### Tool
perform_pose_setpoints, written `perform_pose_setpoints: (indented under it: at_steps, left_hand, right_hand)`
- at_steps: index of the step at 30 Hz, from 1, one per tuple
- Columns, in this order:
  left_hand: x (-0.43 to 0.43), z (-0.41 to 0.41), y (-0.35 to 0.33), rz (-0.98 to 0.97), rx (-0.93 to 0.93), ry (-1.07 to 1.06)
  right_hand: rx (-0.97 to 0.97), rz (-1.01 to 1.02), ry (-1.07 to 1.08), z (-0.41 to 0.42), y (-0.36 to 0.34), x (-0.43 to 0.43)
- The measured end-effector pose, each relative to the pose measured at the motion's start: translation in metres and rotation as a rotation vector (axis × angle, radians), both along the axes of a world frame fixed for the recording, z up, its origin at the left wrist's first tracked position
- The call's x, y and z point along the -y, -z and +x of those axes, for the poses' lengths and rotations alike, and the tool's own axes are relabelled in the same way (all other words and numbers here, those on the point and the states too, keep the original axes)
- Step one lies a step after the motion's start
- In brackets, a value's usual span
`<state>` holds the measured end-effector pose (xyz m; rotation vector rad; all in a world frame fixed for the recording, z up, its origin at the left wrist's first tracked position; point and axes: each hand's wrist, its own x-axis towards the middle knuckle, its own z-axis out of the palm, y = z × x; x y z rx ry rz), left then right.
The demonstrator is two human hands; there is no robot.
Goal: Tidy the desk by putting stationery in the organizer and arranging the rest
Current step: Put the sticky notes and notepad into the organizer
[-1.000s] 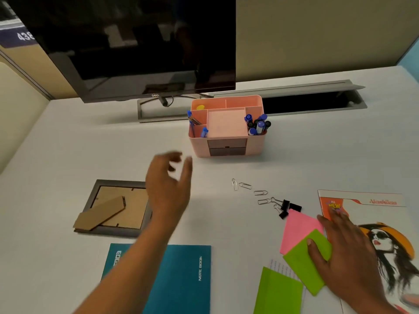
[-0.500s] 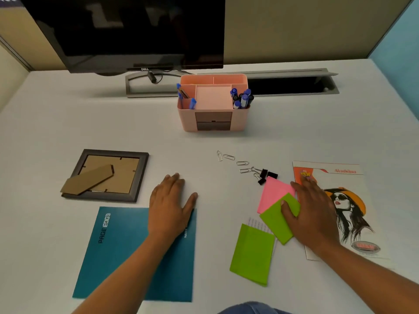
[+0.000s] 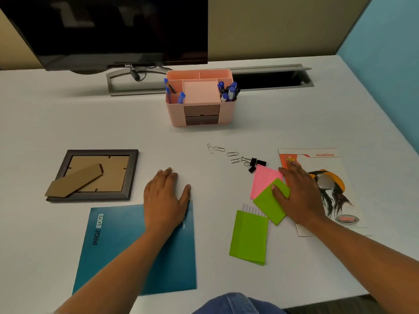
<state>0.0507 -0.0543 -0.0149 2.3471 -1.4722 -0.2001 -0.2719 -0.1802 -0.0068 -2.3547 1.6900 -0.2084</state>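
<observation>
L hand [image 3: 165, 198], in the air 1 s ago, now lies flat, fingers spread, on the teal notebook [image 3: 118, 245]. R hand [image 3: 301, 196] stays pressed flat on the green sticky note [image 3: 267, 207], well short of the organizer [image 3: 178, 115]. Probably bracing to gather notes.

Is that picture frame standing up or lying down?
Lying flat and face down. The picture frame shows its brown cardboard back, and its stand flap is on top, facing up from the desk.
</observation>
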Motion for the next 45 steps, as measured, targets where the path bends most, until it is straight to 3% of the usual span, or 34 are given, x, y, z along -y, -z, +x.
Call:
perform_pose_setpoints:
  at_steps: [6, 11, 16, 26, 28, 33, 45]
  left_hand:
    - [-0.003, 0.001, 0.001, 0.002, 0.014, 0.026]
    - [-0.002, 0.001, 0.000, -0.009, 0.029, 0.028]
    - [0.001, -0.002, -0.001, 0.014, 0.042, -0.007]
    - [0.004, -0.004, -0.001, 0.005, 0.036, -0.046]
    - [0.004, -0.003, -0.001, 0.007, 0.034, -0.036]
    - [0.004, -0.002, 0.000, 0.004, 0.034, -0.018]
    - [0.002, -0.001, -0.001, 0.002, 0.007, 0.001]
  right_hand:
    - [0.037, 0.131, -0.003, 0.003, -0.025, 0.007]
    - [-0.065, 0.129, 0.116, 0.007, -0.050, -0.012]
    - [-0.241, 0.165, 0.051, 0.005, -0.051, -0.022]
    - [0.194, 0.279, 0.071, -0.008, -0.050, -0.015]
    - [0.177, 0.264, 0.068, -0.008, -0.051, -0.019]
    - [-0.183, 0.251, 0.043, 0.003, -0.052, -0.034]
    - [0.002, 0.385, 0.200, 0.010, -0.049, -0.034]
